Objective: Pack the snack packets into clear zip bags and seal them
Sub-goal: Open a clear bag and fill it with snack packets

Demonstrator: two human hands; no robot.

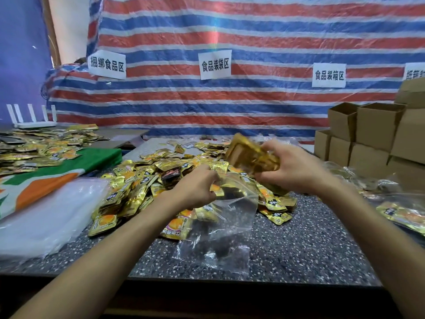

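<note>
Limp, crinkly clear zip bag [222,236] sags onto the tabletop [299,249], its mouth pinched by the left hand [195,189]; that stiffer zip rim looks the best hold. Just above, the right hand [296,168] clasps slick, light snack packets [250,155].

Food-packing workshop, zone signs [215,64], stacked cartons [377,132], tarp backdrop [253,38]
</note>
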